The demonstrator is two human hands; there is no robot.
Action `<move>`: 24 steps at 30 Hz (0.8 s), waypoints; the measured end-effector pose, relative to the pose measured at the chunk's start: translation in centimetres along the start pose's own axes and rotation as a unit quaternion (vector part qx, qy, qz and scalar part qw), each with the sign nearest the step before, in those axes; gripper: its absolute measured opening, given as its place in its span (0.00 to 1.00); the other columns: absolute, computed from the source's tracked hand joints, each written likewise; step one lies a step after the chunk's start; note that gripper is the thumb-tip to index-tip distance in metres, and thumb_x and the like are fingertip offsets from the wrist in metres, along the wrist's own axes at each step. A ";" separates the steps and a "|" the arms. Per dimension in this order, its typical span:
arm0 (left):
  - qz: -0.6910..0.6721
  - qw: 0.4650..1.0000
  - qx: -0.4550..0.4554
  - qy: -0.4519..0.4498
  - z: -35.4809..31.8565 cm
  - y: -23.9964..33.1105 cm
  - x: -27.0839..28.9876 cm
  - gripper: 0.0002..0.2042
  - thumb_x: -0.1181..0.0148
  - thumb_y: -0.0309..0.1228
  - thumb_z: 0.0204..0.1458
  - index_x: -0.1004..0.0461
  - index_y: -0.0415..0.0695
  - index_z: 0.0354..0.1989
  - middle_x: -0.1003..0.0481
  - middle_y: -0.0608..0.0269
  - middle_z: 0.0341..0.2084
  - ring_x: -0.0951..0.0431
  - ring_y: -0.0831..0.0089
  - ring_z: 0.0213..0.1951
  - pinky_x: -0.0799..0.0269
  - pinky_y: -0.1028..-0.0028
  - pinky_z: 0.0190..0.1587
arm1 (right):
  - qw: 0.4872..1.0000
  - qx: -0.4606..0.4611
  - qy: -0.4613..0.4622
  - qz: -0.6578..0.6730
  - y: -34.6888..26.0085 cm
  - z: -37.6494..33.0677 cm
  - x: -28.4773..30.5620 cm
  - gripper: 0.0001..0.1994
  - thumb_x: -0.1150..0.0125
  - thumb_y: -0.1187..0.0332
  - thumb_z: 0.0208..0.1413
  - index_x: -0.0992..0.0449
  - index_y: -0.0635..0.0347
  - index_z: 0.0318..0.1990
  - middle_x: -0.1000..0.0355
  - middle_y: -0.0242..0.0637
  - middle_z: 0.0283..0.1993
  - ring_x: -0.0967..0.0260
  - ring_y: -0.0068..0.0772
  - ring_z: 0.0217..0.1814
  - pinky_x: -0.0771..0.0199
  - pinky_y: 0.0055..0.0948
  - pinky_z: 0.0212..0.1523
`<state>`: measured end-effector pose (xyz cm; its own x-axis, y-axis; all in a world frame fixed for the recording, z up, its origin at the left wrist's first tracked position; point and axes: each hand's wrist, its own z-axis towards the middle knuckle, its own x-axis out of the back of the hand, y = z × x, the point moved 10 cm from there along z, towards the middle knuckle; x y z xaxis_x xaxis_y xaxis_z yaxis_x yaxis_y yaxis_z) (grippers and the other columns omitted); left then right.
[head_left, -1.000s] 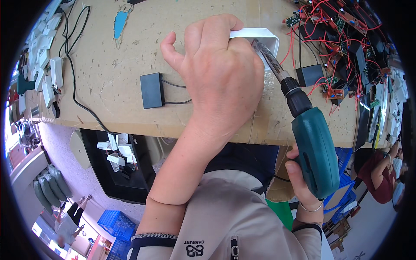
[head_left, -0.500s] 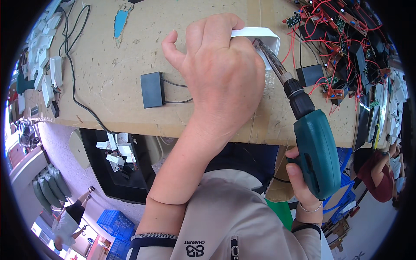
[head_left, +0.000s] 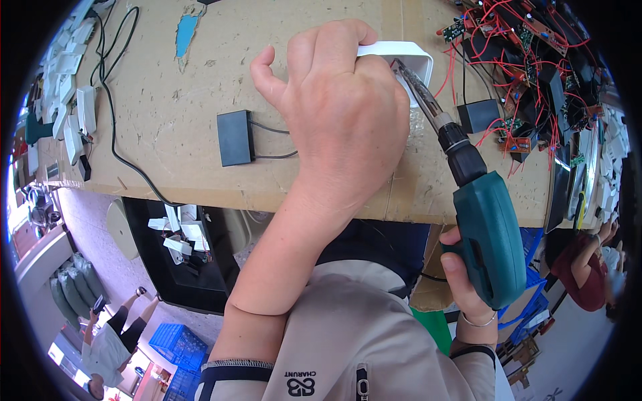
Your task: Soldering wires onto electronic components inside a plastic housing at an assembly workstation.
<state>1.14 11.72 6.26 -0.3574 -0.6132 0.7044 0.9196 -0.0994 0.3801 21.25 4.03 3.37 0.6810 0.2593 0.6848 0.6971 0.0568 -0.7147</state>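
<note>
My left hand (head_left: 348,113) is closed on a white plastic housing (head_left: 420,63), with its palm turned down and its thumb sticking out to the left. My fingers hide much of the housing. In my right hand (head_left: 466,284) is a teal electric screwdriver (head_left: 493,240) with a black collar and a long metal shaft. Its tip reaches into the open side of the housing, beside my left fingers. What the tip touches is hidden. A black box (head_left: 235,138) with two dark leads lies left of my left wrist, and the leads run under the hand.
Circuit boards with tangled red wires (head_left: 528,73) and black boxes heap at the right. White housings (head_left: 70,113) and a dark cable (head_left: 110,134) lie at the left. Below the table edge is a black bin (head_left: 170,281) of white parts. People stand in the background on both sides.
My hands, the housing and the screwdriver stay almost where they were; the screwdriver's body has dipped very slightly. At the lower left, a person in the background has shifted position.
</note>
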 end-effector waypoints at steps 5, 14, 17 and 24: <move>0.001 1.000 0.002 -0.004 -0.1 0.0 -0.1 0.02 0.41 0.26 0.36 0.25 0.42 0.16 0.29 0.66 0.35 0.32 0.67 0.39 0.51 0.62 0.49 | 0.998 0.055 0.010 -0.017 -0.4 0.0 0.0 0.33 0.29 0.61 0.37 0.34 0.68 0.52 0.27 0.41 0.43 0.27 0.39 0.40 0.28 0.25 0.41; 0.001 1.000 0.001 -0.001 0.1 -0.1 0.0 0.02 0.40 0.26 0.36 0.25 0.43 0.16 0.29 0.66 0.34 0.32 0.67 0.39 0.51 0.63 0.48 | 1.000 0.010 -0.008 -0.017 -0.1 0.3 0.0 0.34 0.29 0.63 0.35 0.35 0.65 0.53 0.27 0.41 0.42 0.27 0.39 0.40 0.28 0.26 0.40; 0.000 1.000 0.002 0.000 0.1 -0.1 0.1 0.02 0.40 0.26 0.36 0.25 0.43 0.16 0.29 0.66 0.34 0.32 0.66 0.39 0.51 0.63 0.48 | 0.997 0.044 -0.027 -0.064 -0.6 0.1 -0.2 0.34 0.29 0.62 0.36 0.35 0.66 0.53 0.27 0.41 0.42 0.27 0.39 0.40 0.28 0.25 0.41; 0.002 1.000 -0.002 0.002 -0.1 0.0 0.0 0.02 0.41 0.26 0.36 0.25 0.43 0.16 0.29 0.65 0.35 0.32 0.66 0.39 0.51 0.63 0.48 | 1.000 0.005 0.002 0.023 0.4 -0.5 0.1 0.34 0.29 0.61 0.38 0.35 0.69 0.53 0.27 0.42 0.43 0.27 0.36 0.42 0.29 0.23 0.42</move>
<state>1.13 11.65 6.26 -0.3536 -0.6160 0.7039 0.9216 -0.1006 0.3749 21.67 3.62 3.23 0.7127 0.2581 0.6523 0.6632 0.0551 -0.7464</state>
